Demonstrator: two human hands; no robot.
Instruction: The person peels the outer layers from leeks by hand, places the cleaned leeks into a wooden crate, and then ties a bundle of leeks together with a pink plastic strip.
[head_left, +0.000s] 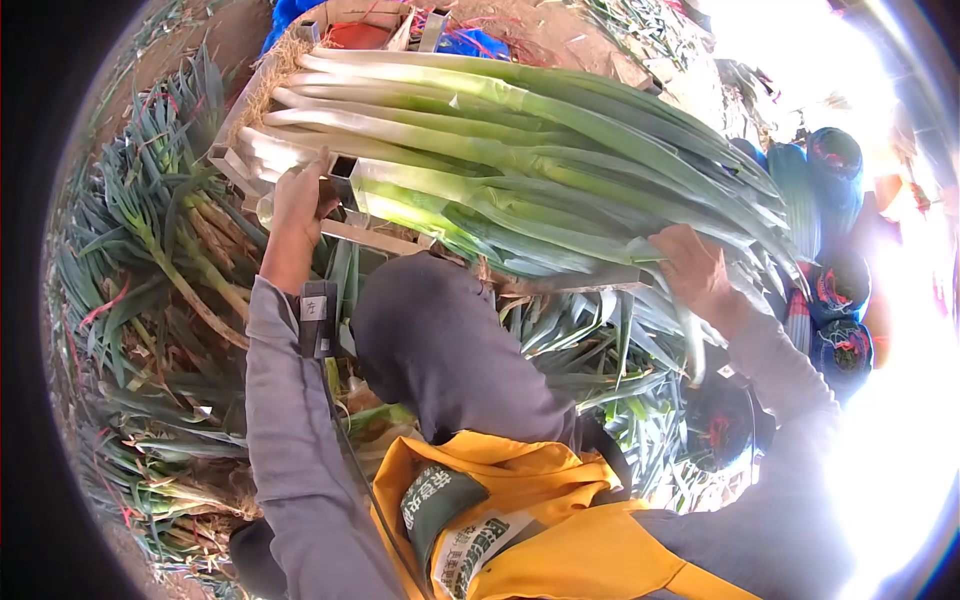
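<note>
A thick layer of leeks [480,140] lies across a metal rack [372,236], white ends to the left and green leaves to the right. My left hand [297,205] is at the white ends, beside an upright square tube [342,168] of the rack. Its fingers are curled; what they close on is hidden. At the right, my right hand [692,268] is closed on the green leek leaves [610,247] along the near side of the layer. Some leaves hang down below that hand.
Piles of loose leeks [160,230] cover the ground at the left. More leaves [590,350] lie under the rack. Blue-wrapped bundles [838,180] stand at the right, near strong glare. My knee [440,330] is close to the rack's near side.
</note>
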